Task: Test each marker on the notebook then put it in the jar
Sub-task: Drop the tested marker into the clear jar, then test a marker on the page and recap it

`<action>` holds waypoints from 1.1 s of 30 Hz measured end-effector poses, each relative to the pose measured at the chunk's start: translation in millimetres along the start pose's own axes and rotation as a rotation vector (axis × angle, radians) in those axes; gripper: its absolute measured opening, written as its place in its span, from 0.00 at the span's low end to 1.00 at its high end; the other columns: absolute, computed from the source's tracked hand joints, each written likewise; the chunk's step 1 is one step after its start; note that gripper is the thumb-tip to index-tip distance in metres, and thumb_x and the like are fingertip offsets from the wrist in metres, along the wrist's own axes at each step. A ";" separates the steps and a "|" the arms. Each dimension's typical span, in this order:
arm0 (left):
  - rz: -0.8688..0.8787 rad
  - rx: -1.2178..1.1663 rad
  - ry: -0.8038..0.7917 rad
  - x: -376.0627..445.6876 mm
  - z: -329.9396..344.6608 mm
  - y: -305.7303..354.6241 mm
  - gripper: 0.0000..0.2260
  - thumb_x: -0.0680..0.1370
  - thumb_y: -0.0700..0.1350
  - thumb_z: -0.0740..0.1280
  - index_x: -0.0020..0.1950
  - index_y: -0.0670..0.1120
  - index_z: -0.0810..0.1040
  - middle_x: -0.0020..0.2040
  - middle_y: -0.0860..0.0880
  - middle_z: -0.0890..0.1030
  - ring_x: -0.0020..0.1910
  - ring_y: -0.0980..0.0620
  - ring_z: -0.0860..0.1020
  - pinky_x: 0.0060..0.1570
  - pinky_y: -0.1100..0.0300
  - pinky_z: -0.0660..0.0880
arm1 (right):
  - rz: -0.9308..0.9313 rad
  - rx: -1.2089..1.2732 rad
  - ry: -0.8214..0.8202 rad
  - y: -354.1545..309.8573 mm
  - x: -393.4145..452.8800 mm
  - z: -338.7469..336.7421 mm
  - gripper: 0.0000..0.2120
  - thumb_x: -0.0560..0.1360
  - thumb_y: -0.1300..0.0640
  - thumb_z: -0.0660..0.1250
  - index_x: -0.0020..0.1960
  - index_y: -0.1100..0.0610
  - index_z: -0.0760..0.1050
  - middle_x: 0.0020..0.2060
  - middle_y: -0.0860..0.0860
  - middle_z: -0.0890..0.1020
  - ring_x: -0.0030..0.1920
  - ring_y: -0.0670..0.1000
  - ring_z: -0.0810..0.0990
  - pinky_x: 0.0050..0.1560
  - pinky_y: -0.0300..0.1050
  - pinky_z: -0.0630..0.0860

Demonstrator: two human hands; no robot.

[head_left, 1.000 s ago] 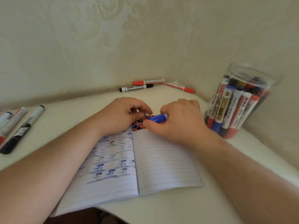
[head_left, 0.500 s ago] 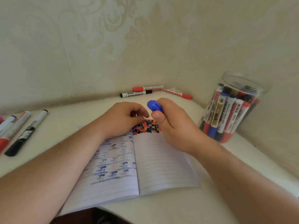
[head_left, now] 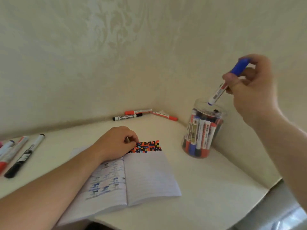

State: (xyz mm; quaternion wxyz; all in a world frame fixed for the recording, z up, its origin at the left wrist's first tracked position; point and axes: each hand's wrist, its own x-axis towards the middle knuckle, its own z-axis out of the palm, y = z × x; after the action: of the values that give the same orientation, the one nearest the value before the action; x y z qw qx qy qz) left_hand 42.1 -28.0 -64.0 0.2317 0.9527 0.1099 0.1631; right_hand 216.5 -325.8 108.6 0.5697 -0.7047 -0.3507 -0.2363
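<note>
My right hand [head_left: 250, 90] holds a blue-capped marker [head_left: 221, 87] tilted, cap end up, its lower end just over the mouth of the clear plastic jar [head_left: 203, 128], which stands at the right by the wall and is packed with several markers. An open lined notebook [head_left: 146, 176] lies in the middle of the table, with a patch of red, blue and black dots [head_left: 147, 146] at the top of its right page. My left hand [head_left: 116, 143] rests curled on the notebook's top left, fingertips beside the dots; nothing shows in it.
Several loose markers [head_left: 25, 155] lie at the left on the white table [head_left: 207, 188]. Three more markers [head_left: 132, 114] lie along the back wall in the corner. The table's front edge runs diagonally at the lower right.
My right hand has lifted the blue marker off the notebook and carried it up and to the right, over the jar. My left hand stays on the notebook.
</note>
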 end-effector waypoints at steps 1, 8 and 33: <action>-0.003 0.003 -0.003 -1.0 -0.6 0.9 0.05 0.77 0.49 0.71 0.49 0.60 0.85 0.47 0.59 0.80 0.45 0.62 0.78 0.52 0.60 0.77 | 0.056 0.000 -0.014 5.4 -2.6 2.1 0.19 0.79 0.55 0.74 0.59 0.37 0.69 0.48 0.47 0.84 0.44 0.50 0.87 0.52 0.60 0.85; -0.012 0.021 -0.006 -1.0 -5.6 4.5 0.06 0.77 0.49 0.71 0.49 0.60 0.85 0.46 0.59 0.80 0.46 0.62 0.78 0.52 0.59 0.77 | 0.127 -0.278 -0.182 14.5 3.6 12.8 0.15 0.79 0.54 0.74 0.59 0.46 0.69 0.52 0.43 0.83 0.44 0.46 0.85 0.43 0.49 0.82; -0.035 0.037 0.008 -0.9 -4.6 7.5 0.05 0.78 0.50 0.71 0.51 0.59 0.84 0.46 0.59 0.79 0.46 0.61 0.77 0.53 0.58 0.76 | 0.051 -0.706 -0.624 11.6 1.3 30.9 0.24 0.84 0.34 0.51 0.50 0.48 0.79 0.42 0.46 0.84 0.41 0.47 0.82 0.41 0.47 0.79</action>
State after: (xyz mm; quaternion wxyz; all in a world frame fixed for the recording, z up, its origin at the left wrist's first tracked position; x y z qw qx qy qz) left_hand 40.7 -32.9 -56.9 0.2162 0.9542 0.1304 0.1606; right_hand 224.2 -296.7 94.8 0.1685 -0.9011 -0.3858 -0.1040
